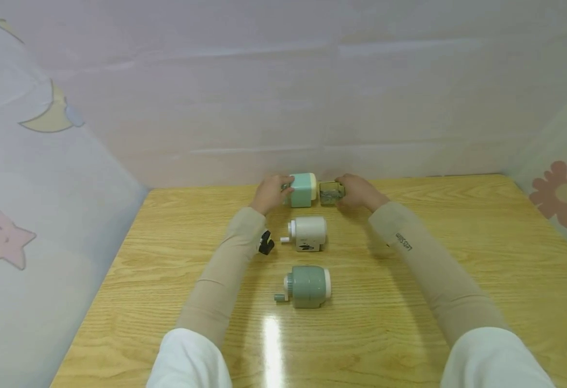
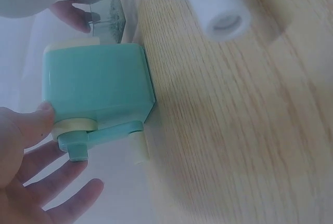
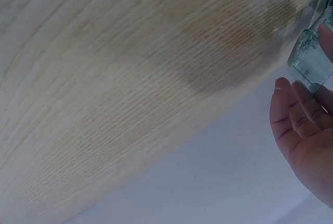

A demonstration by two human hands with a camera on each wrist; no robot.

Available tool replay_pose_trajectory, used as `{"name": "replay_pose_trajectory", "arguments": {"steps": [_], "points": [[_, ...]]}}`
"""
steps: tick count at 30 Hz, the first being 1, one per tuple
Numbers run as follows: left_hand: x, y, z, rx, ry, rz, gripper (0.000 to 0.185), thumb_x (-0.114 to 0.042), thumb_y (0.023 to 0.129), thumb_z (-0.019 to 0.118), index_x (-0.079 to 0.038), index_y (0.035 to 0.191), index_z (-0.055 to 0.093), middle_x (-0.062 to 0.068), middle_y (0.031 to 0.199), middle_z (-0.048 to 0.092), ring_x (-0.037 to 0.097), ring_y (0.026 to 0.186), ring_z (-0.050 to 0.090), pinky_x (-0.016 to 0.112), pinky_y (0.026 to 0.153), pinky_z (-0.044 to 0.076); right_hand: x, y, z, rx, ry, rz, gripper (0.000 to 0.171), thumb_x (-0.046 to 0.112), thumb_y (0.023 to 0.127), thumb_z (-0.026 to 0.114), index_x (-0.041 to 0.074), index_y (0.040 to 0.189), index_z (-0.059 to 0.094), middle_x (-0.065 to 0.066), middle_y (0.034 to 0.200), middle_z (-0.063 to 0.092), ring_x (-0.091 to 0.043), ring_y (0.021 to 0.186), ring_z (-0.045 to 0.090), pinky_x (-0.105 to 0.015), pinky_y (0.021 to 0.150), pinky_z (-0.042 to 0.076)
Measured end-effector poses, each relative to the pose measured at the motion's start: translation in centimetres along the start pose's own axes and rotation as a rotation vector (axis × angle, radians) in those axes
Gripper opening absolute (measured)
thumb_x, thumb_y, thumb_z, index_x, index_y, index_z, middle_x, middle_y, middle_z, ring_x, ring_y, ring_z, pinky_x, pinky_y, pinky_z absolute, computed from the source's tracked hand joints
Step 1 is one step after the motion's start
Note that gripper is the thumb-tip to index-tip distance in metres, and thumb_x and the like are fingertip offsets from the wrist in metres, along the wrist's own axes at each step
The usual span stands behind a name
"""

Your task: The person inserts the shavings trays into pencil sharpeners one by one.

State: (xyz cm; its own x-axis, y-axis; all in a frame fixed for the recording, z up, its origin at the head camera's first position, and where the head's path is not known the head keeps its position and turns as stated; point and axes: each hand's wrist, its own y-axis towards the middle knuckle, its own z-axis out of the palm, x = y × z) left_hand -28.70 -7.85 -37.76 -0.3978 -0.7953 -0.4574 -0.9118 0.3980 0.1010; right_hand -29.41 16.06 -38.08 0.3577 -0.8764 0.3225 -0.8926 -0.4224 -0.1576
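At the table's back edge lies a teal and cream pencil sharpener (image 1: 301, 191), its crank facing left. My left hand (image 1: 272, 193) holds it at that crank end. In the left wrist view the thumb (image 2: 37, 125) touches the teal body, while the other fingers spread behind the crank (image 2: 112, 133). Just right of the sharpener, my right hand (image 1: 358, 192) pinches a clear shavings drawer (image 1: 330, 193) between thumb and fingers. Grey shavings show through the drawer's wall (image 3: 309, 60) in the right wrist view.
Nearer on the wooden table (image 1: 409, 334) stand a white crank sharpener (image 1: 310, 231) and a grey-green crank sharpener (image 1: 309, 287). A small black piece (image 1: 266, 242) lies beside my left forearm. A pale wall sheet (image 1: 283, 108) rises right behind the table's back edge.
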Motion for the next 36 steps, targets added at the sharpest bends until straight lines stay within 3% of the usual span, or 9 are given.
{"name": "replay_pose_trajectory", "arguments": {"steps": [21, 36], "points": [[-0.4, 0.0, 0.0, 0.023, -0.008, -0.020, 0.041, -0.018, 0.090, 0.057, -0.007, 0.129, 0.050, 0.010, 0.131, 0.049, 0.022, 0.115, 0.050, 0.030, 0.095, 0.042, 0.3, 0.8, 0.6, -0.003, 0.030, -0.006, 0.067, 0.020, 0.080, 0.069, -0.009, 0.132, 0.038, -0.028, 0.131, 0.041, -0.043, 0.118, 0.039, -0.053, 0.098, 0.034], [-0.4, 0.1, 0.1, 0.023, -0.001, -0.013, 0.040, -0.018, 0.090, 0.058, -0.008, 0.128, 0.051, 0.010, 0.130, 0.050, 0.023, 0.117, 0.049, 0.031, 0.095, 0.042, 1.0, 1.0, 1.3, -0.014, 0.035, 0.020, 0.069, 0.015, 0.080, 0.069, -0.009, 0.134, 0.034, -0.027, 0.136, 0.035, -0.042, 0.124, 0.033, -0.052, 0.102, 0.028]]}}
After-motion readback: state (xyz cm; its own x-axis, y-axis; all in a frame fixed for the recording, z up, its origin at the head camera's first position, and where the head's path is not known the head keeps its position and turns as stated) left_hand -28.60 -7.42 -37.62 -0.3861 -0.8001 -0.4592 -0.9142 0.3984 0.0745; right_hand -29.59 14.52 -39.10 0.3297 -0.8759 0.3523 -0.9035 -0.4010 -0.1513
